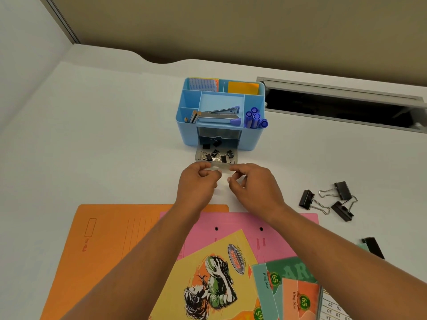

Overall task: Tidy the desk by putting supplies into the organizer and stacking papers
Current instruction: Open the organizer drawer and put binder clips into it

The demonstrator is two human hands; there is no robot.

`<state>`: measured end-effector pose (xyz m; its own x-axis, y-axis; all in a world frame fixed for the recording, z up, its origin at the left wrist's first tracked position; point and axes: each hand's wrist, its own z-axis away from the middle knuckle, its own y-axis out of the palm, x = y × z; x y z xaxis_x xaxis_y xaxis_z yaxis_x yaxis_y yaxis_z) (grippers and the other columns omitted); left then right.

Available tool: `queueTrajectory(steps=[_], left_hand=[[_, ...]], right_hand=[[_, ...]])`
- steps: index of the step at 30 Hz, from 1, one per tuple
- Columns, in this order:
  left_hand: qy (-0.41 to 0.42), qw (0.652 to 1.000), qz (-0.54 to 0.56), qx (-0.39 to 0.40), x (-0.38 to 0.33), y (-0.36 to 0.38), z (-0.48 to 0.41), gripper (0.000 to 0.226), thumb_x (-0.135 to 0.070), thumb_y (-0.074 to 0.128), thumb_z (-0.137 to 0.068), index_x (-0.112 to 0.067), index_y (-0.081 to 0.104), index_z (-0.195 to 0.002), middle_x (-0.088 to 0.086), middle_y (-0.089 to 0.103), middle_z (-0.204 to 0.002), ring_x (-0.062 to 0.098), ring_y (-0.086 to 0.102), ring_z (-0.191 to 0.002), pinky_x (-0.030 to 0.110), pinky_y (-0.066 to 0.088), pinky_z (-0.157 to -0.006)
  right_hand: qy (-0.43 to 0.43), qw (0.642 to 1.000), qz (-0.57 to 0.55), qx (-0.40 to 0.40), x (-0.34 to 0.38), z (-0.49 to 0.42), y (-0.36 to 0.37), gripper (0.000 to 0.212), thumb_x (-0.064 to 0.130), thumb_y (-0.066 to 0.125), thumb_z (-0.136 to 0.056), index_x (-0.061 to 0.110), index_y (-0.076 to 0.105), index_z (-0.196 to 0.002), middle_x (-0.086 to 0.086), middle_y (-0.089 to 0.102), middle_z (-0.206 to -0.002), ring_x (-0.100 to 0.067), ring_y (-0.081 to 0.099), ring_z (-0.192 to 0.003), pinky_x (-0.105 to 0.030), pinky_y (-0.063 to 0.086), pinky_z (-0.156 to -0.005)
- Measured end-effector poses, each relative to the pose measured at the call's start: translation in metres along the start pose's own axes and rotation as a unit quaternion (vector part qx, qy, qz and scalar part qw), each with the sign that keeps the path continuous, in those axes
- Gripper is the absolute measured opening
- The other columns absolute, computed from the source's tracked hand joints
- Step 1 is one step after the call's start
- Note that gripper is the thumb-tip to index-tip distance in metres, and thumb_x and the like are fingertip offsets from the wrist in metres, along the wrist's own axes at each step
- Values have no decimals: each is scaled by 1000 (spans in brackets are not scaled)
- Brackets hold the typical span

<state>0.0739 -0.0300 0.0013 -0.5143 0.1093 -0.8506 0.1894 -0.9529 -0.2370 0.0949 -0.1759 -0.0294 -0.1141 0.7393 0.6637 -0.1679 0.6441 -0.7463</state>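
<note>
Counter point(92, 146): white, and it carries everything. The papers lie along its near edge and the organizer sits toward the back.
Orange folder point(111, 239): flat at the near left, with one corner under the pink folder. It is not yet stacked.
Pink folder point(233, 221): overlaps the orange one, with notebooks on top of it.
Notebooks: a yellow notebook point(208, 273) lies askew on the pink folder, with green ones point(288, 271) fanned at the near right. The paper half of the task looks undone.
Organizer point(254, 137): blue and upright. A stapler point(219, 115) sits in a top compartment and purple pens point(254, 117) stand at its right.
Arms: both reach straight forward from the near edge, wrists close together just in front of the organizer.
Left hand point(198, 181): thumb and curled fingers pinch the left end of the drawer's clear front.
Right hand point(254, 183): its fingers pinch the right end the same way.
Drawer point(220, 166): clear, slid out from the organizer's base, with small black clips point(215, 154) inside. The step in hand appears to be filing clips. Whether the drawer is going in or out cannot be told.
Loose binder clips point(342, 187): 3 lie on the counter, well apart to the right of the hands. The next move likely calls for 1 hand to let go, gather these and drop them into the open drawer before it is pushed shut.
</note>
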Motion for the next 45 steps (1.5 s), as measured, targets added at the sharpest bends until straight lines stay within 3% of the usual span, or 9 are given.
queueTrajectory(steps=[11,17,22,26,29,31,35,39,45], left_hand=[[7,999,-46,11,-14,6,-20,51,-26,65,-91,-22,48,-138,1,67,-103,18,66,-95,42,54,-91],[-1,997,-72,35,-21,10,-30,69,-27,66,-89,-30,33,-149,-4,65,-99,22,65,-102,46,51,-96],[-11,996,-84,34,-25,13,-33,71,-27,64,-91,-30,27,-152,4,66,-119,25,64,-107,48,49,-100],[7,999,-53,4,-25,14,-28,58,-30,67,-89,-24,45,-142,-1,68,-101,17,66,-90,39,55,-86],[-29,997,66,16,-34,16,-25,39,-39,68,-88,-22,60,-122,0,69,-104,14,63,-80,29,52,-69],[-82,979,182,39,-41,19,-27,32,-43,69,-86,-22,64,-109,-1,69,-99,14,58,-73,29,49,-66],[-159,924,344,54,-49,25,-32,45,-49,71,-82,-12,65,-107,-2,63,-81,9,50,-57,24,42,-56],[-181,912,366,31,-51,29,-35,40,-49,73,-80,-14,66,-97,-4,62,-75,7,48,-52,21,39,-52],[-213,912,351,9,-52,34,-34,43,-49,76,-77,-14,69,-101,-5,63,-76,6,49,-55,20,40,-51]], right_hand=[[0,1000,14,16,5,-18,1,49,34,62,-90,29,52,-137,11,67,-100,-11,60,-85,-31,53,-83],[-16,999,28,8,7,-33,-1,54,29,63,-89,27,47,-141,9,67,-93,-13,61,-78,-35,55,-78],[-23,999,41,10,5,-38,-1,56,30,62,-90,27,44,-143,8,67,-92,-12,60,-79,-32,54,-81],[-13,1000,24,5,0,-31,-3,48,31,64,-90,27,52,-136,8,67,-95,-11,59,-80,-28,51,-80],[-7,1000,18,6,-5,-23,-5,40,31,64,-89,29,57,-129,9,66,-93,-11,58,-79,-31,52,-78],[2,1000,10,4,-8,-16,-6,38,31,64,-89,30,58,-126,11,66,-92,-10,58,-79,-31,52,-78],[25,999,-28,-25,-13,0,-9,33,28,65,-88,29,61,-121,15,65,-85,-5,57,-74,-25,51,-75],[42,996,-65,-43,-17,16,-14,28,24,67,-87,27,64,-115,15,64,-78,-4,58,-68,-21,49,-70],[65,993,-83,-52,-18,30,-25,26,23,67,-87,26,65,-113,18,64,-78,-7,57,-63,-22,49,-68]])
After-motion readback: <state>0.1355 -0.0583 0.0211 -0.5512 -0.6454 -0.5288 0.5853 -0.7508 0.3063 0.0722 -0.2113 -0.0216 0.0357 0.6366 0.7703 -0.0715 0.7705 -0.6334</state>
